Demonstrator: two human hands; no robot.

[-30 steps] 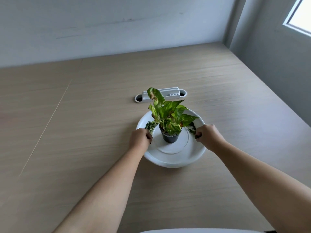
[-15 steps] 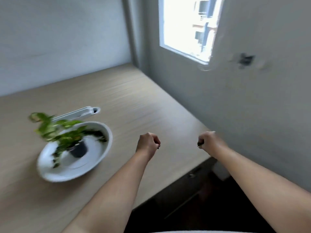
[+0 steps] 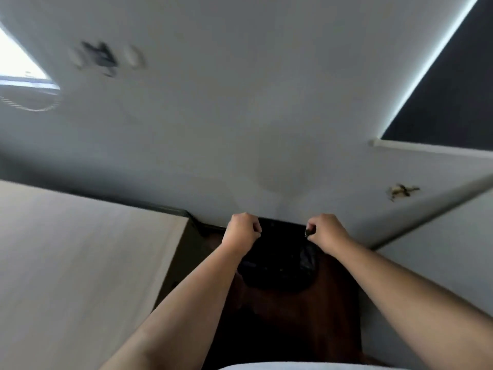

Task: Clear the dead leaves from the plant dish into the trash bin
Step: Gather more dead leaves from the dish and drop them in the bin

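Note:
Both fists hang over a trash bin [image 3: 280, 265] lined with a black bag, which stands on the dark floor beside the desk. My left hand [image 3: 241, 232] is closed tight over the bin's left rim; whatever it holds is hidden inside the fist. My right hand [image 3: 324, 232] is closed over the right rim, and a small dark leaf scrap [image 3: 308, 232] pokes out between thumb and fingers. The plant and its dish are out of view.
The pale wooden desk [image 3: 80, 263] fills the lower left, its corner close to the bin. A grey wall [image 3: 240, 116] rises behind. A dark window with a white sill [image 3: 440, 148] is at the upper right.
I have turned right, away from the desk. The dish and plant have left the view, and both closed hands have moved from above the desk edge to above the bin.

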